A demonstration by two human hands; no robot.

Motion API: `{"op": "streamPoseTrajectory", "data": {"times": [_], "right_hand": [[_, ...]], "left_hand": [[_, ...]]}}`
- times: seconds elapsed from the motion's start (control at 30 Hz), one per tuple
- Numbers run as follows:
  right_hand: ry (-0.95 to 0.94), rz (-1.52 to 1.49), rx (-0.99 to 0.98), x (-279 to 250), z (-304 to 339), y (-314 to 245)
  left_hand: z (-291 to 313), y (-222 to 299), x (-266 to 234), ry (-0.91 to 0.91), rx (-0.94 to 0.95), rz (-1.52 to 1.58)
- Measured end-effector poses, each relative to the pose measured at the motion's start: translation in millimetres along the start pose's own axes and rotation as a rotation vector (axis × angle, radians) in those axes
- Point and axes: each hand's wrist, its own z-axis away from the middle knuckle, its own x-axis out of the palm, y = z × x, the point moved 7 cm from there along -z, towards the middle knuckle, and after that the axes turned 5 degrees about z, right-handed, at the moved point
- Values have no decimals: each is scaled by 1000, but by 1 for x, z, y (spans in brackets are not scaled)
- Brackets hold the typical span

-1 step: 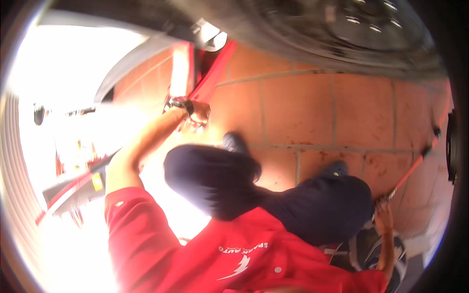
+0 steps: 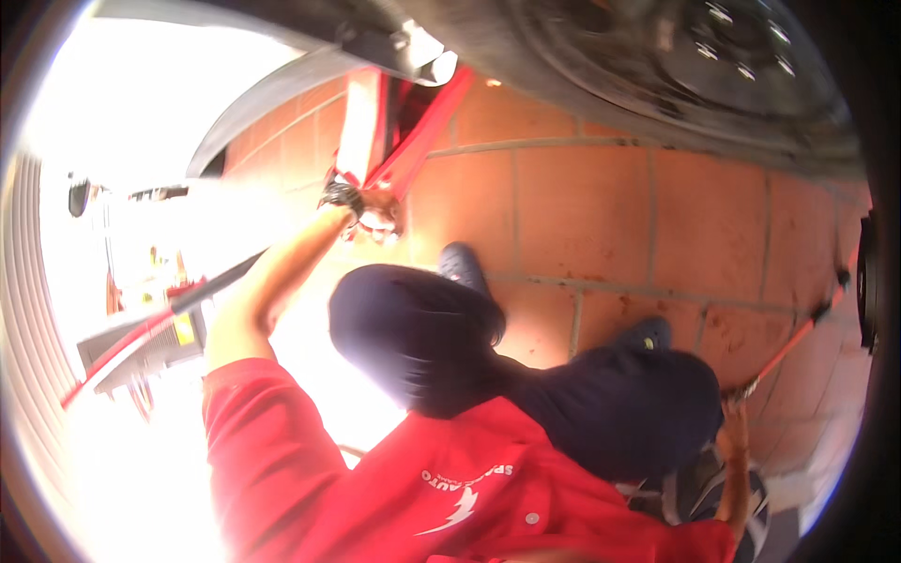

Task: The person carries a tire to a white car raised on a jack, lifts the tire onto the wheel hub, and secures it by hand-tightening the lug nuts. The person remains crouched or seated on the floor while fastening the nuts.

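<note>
My left hand (image 2: pixel 379 216), with a dark watch at the wrist, is closed at the near end of a red floor jack (image 2: pixel 427 141). Its fingers curl downward, and glare washes out part of the grip. The jack's far end reaches under the vehicle's sill (image 2: pixel 361 33). Low at the right, beside my knee, my right hand (image 2: pixel 736 418) is closed around the metal-fitted end of an orange-red hose (image 2: pixel 798 336). My knee and the hand itself hide part of what it holds.
A vehicle wheel (image 2: pixel 694 70) fills the upper right over the tiled floor (image 2: pixel 582 202). A red-and-black pole (image 2: pixel 216 286) slants past my left forearm, above a dark grey case (image 2: pixel 141 352). A black-and-grey object (image 2: pixel 709 488) lies by my right forearm. Strong glare covers the left side.
The view has shifted slightly, so the wheel and jack appear a little farther right. Both hands keep about the same places and grips.
</note>
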Motion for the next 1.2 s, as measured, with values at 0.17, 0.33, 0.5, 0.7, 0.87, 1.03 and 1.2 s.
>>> {"op": "streamPoseTrajectory", "data": {"times": [0.17,0.33,0.5,0.7,0.87,1.03,1.2], "right_hand": [[-91,-24,49,-6,-21,-5],[-143,16,49,-25,-21,-26],[-142,32,80,-42,-20,-39],[-127,-7,86,-49,5,-59],[-110,-109,114,-33,47,-62],[-217,-80,74,-21,48,-59],[-246,179,114,-40,46,-91]], "left_hand": [[52,-161,45,1158,-117,841],[27,-222,95,1447,-347,1007],[1,-228,24,1548,-318,805],[-80,-266,-33,1486,-327,522],[-105,-288,-56,1311,-219,226],[-77,-262,-40,1273,-228,740],[-74,-254,-51,1241,-270,649]]}}
